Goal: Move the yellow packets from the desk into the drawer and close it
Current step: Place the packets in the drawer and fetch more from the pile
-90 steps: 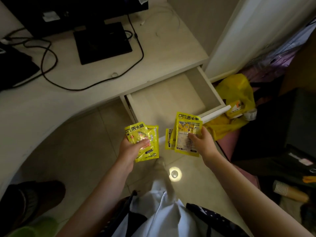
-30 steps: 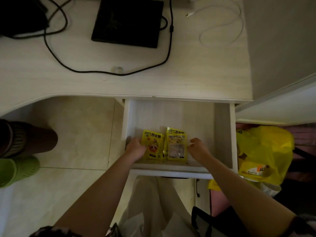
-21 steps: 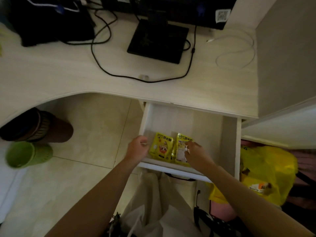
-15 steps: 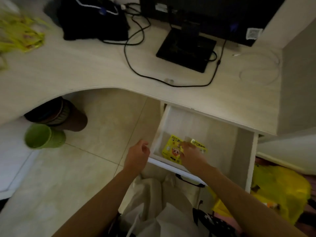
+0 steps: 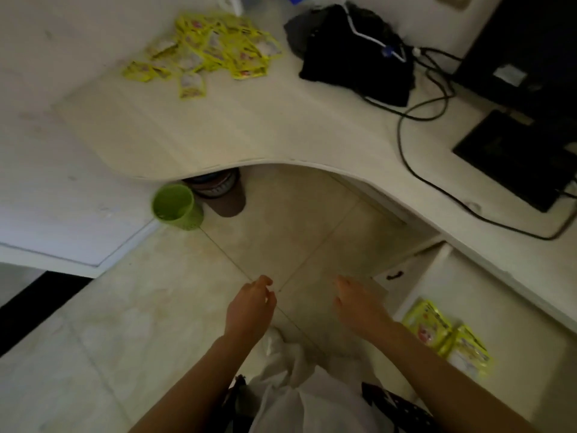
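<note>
Overhead, the pale curved bench (image 5: 281, 132) sweeps from ten o'clock round to four o'clock, with tiled floor (image 5: 140, 323) filling the hollow beneath it. At two o'clock a dark monitor (image 5: 530, 48) stands on its flat black base (image 5: 515, 157), and black cables (image 5: 415, 170) loop across the bench beside it. At twelve o'clock lies a black bundle (image 5: 356, 54) with a white cord over it. At eleven o'clock a loose heap of yellow packets (image 5: 212, 48) is scattered on the bench, several overlapping. At four o'clock the drawer (image 5: 437, 276) stands pulled out, and two more packets (image 5: 449, 339) lie side by side on its bottom near the front. At nine o'clock a green cup-shaped bin (image 5: 176, 203) stands on the floor just beside a brown round container (image 5: 221, 192) half under the bench edge. Near the middle, both hands hang over the floor, apart from each other: the left hand (image 5: 249, 310) with fingers loosely curled and holding nothing, the right hand (image 5: 359, 307) with fingers relaxed and likewise empty, just beside the drawer's near corner. White cloth (image 5: 296, 385) shows at six o'clock between the forearms.
</note>
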A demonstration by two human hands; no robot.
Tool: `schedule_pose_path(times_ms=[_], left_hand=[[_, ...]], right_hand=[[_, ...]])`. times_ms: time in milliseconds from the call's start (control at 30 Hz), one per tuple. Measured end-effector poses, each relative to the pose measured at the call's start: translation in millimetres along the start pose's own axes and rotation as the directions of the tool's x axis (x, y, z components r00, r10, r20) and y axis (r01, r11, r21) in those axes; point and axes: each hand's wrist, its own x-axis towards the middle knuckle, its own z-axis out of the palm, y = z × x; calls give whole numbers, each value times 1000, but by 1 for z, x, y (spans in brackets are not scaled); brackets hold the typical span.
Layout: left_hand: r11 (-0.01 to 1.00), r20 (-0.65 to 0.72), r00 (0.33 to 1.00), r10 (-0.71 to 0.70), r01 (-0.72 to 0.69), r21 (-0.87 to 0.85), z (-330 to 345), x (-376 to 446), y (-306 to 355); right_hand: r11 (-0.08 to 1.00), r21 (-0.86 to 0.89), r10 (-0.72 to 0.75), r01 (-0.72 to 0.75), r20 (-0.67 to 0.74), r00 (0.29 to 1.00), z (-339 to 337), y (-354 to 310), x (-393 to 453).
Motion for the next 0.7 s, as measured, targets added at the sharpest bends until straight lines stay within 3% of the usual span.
schedule_pose_path(times_ms=[300,700], left_hand=[[994,-99,989,-105,108,22,-81,66,-95],[997,-218,973,-74,77,3,-157,213,-102]], right_hand=[[986,-126,-113,105,-57,992,-40,-119,80],[957,-152,-267,247,-127,955,-128,-192,225]])
